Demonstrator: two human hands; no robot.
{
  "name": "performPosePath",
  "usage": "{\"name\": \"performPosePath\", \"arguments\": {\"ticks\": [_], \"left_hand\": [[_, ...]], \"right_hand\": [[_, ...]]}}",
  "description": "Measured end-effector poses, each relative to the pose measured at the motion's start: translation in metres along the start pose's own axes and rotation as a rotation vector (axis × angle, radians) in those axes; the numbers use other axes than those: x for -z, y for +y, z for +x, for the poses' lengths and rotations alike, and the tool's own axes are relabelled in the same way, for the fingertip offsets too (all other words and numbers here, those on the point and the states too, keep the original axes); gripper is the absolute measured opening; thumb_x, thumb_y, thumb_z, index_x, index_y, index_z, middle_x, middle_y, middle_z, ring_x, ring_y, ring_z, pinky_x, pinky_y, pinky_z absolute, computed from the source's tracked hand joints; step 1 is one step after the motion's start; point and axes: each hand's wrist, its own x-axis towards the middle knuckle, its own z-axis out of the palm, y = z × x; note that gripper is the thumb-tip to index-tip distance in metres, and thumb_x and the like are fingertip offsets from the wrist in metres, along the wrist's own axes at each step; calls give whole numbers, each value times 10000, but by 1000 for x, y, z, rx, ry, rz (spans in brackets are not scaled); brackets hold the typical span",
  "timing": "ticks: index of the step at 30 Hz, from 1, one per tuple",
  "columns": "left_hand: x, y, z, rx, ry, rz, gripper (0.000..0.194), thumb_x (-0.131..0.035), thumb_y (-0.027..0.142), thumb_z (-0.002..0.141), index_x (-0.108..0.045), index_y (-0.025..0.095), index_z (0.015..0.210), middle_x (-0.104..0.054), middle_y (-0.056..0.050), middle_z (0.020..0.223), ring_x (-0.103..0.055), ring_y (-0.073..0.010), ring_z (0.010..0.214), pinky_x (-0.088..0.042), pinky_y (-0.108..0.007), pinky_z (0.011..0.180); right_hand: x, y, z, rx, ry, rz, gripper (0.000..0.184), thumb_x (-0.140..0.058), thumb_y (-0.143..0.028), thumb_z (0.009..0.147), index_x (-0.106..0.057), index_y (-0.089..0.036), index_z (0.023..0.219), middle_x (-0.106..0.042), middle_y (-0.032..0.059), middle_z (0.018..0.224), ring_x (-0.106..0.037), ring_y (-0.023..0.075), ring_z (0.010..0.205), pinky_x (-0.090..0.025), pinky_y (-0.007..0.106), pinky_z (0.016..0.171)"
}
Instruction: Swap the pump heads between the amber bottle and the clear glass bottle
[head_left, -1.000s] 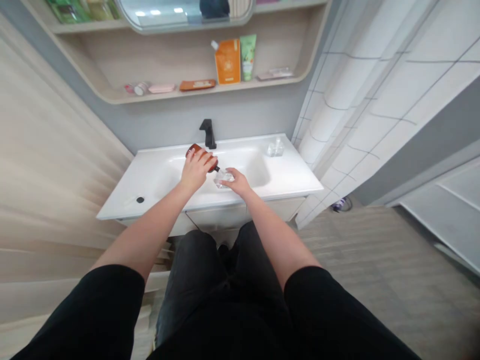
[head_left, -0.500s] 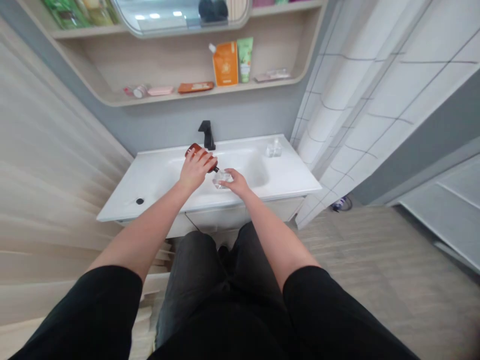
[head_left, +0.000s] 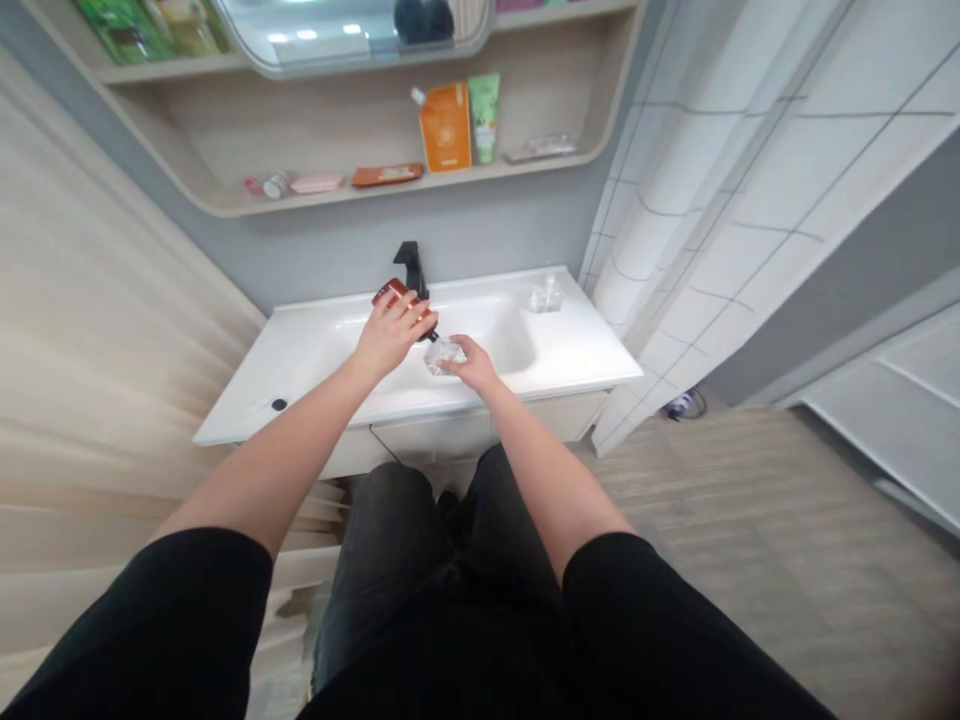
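Tilted over the sink, a brown bottle with a dark neck is wrapped in the fingers of my left hand. The bottle's neck points down and right, at the top of a clear faceted glass bottle. My right hand grips that glass bottle from its right side, above the front of the basin. Whether liquid flows between the two is too small to make out. My left palm and fingers hide the middle of the brown bottle.
A black faucet rises behind the white sink. Another clear glass container stands at the counter's back right. A small black round piece lies at the left. Above, a shelf holds an orange pouch and a green tube.
The brown bottle's base has risen slightly, so it tilts a little more steeply. My right hand and the glass bottle stay nearly in place; the view has shifted slightly.
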Motion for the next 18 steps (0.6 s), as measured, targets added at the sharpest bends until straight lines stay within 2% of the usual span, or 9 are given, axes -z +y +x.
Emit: {"name": "performPosePath", "arguments": {"ticks": [7,18], "left_hand": [[10,6,8,-35,-49,16,402,-419,216,1155,-693,284,1440,-665,-101,1643,-434,-303,1699,-194,-650,1428],[10,3,14,-233,-29,138,442,-469,179,1146,-701,303,1502,-696,-129,1613,-491,-290,1667,-339,-640,1385]], "right_hand": [[1,-3,-1,-49,12,11,715,-934,-532,733,-701,-237,1342,-809,63,1284,-753,295,1212,-573,433,1158],[2,-4,1,-90,17,50,671,-927,-436,676,-685,-251,1274,-790,43,1235,-721,325,1187,-553,496,1154]]}}
